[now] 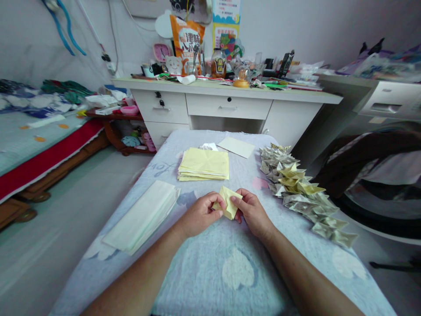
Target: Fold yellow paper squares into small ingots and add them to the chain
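A small folded piece of yellow paper (pixel 230 206) is held just above the cloth between both hands. On its left side my left hand (pixel 205 210) pinches an edge between thumb and fingers. My right hand (pixel 251 210) grips the other side, thumb on the front face and fingers behind. Beyond it lies a stack of yellow paper sheets (pixel 204 164). To the left rests a pile of long whitish paper sheets (pixel 141 217). Rows of folded paper shapes (pixel 299 188), grey and yellow, sit along the right side.
A pale blue patterned cloth (pixel 197 272) covers the table. A flat pale card (pixel 236 147) lies near its far end. Behind stands a white desk (pixel 161 103) crowded with jars and packets. A washing machine (pixel 388 105) is at right, a bed (pixel 49 140) at left.
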`<state>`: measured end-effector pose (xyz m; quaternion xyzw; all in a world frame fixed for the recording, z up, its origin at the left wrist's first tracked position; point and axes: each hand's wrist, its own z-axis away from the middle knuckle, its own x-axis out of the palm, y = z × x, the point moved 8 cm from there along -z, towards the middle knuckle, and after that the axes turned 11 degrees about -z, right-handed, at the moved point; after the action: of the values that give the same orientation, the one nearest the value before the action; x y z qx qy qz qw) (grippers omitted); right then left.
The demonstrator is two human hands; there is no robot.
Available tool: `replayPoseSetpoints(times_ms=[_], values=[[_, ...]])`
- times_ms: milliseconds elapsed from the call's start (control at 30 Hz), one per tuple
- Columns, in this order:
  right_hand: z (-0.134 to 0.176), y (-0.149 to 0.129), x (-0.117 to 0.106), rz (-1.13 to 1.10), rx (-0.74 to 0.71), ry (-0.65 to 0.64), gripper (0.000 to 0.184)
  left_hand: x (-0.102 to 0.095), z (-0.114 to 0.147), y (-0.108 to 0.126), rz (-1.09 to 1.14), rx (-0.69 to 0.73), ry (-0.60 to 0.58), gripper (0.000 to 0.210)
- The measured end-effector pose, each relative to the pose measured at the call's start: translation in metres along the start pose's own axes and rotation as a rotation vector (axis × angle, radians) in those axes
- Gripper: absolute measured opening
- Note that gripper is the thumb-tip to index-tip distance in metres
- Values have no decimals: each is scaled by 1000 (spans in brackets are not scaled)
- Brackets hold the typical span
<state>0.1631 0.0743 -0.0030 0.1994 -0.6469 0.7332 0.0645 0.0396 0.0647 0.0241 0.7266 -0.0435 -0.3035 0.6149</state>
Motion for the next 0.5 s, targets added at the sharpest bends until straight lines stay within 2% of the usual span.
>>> replayPoseSetpoints(times_ms=[233,500], values=[[2,-2,12,-25,2,-118,35,-6,-2,3,-35,43,59,2],[1,0,13,22,-35,-142,51,-3,-3,-2,10,30,55,4]])
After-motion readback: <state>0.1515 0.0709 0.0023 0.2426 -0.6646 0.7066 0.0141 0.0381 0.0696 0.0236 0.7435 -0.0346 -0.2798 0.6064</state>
